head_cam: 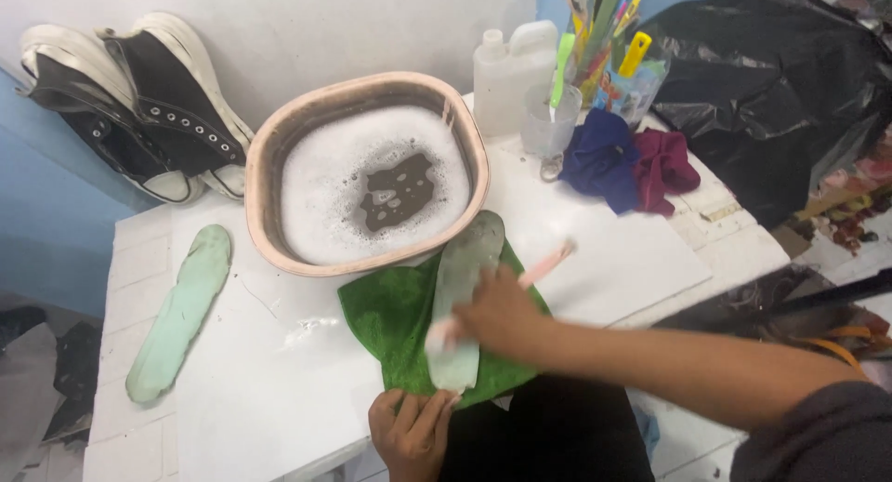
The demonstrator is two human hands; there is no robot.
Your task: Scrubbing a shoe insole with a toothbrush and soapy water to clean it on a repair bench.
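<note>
Nearest the person, the left hand (409,433) pinches the near end of a pale insole (462,296) that lies lengthwise on a green cloth (390,315), while the right hand (502,312), just beyond it and resting across the insole's middle, is clenched around a pink brush (548,262) whose handle sticks out to the right. Past the right hand sits a tan basin (269,157) of foamy water touching the cloth, with a second mint-green insole (181,310) well off to the left of the left hand. Farthest away, a pair of black sneakers (139,105) leans on the wall, and a white bottle (506,73), a clear cup (550,119) and blue and maroon rags (627,161) stand beyond the right hand.
</note>
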